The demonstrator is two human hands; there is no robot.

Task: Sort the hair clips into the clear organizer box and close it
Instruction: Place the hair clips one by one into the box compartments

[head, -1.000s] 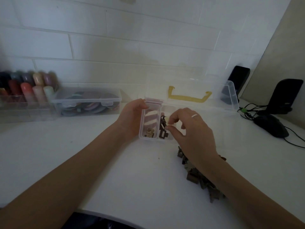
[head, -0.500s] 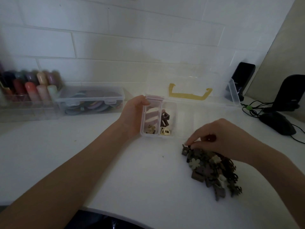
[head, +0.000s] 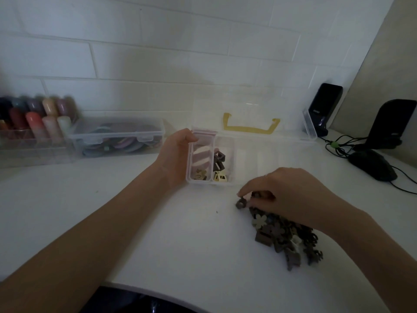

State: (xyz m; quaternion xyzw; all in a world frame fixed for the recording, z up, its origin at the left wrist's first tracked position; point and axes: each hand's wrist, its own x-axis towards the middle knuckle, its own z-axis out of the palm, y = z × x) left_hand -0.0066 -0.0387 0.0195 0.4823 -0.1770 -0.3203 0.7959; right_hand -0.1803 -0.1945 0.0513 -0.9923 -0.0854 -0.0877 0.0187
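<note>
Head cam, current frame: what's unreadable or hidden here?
- Right hand: its palm covers the top of the pile of small dark and cream hair clips; the grip on the dark clip at its fingertips is too small to confirm.
- Left hand: hides the left wall of the clear plastic organizer box.
- Row of coloured bottles: blurred, cut by the left edge.
- Closed clear box of coloured bands: contents indistinct.

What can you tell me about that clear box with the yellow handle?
The clear organizer box lies open on the white table, its lid leaning back toward the tiled wall, with a yellow handle. It looks like transparent plastic, split by dividers. The two leftmost compartments hold hair clips; the rest look empty. The left hand grips its left end.
</note>
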